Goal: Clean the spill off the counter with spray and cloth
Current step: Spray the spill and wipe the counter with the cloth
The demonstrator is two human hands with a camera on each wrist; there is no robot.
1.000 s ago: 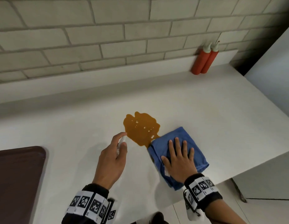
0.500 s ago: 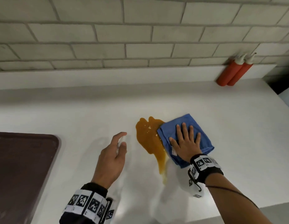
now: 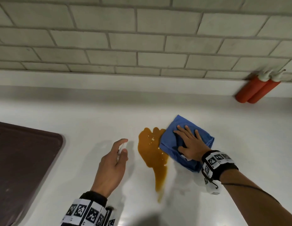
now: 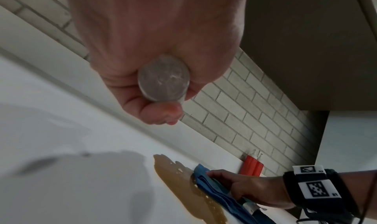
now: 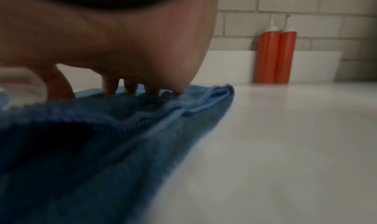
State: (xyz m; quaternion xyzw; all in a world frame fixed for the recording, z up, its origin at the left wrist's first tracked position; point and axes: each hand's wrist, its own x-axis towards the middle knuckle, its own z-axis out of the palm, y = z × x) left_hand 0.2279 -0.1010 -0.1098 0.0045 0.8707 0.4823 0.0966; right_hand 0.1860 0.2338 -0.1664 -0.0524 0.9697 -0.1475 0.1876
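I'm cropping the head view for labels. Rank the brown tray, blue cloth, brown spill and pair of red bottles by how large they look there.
1. brown tray, though cut off at the frame edge
2. blue cloth and brown spill, too alike to rank; a hand covers part of the cloth
3. pair of red bottles, farthest away

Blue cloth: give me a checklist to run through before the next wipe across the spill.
1. Right hand flat on the blue cloth: ok.
2. Cloth edge meets the brown spill: ok.
3. Spill all wiped up: not ok; a thin tail runs toward the counter front.
4. Left hand holds the spray bottle clear of the cloth: ok.
5. Two red squeeze bottles out of the wiping path: ok.
6. Spray left in the bottle: cannot tell.
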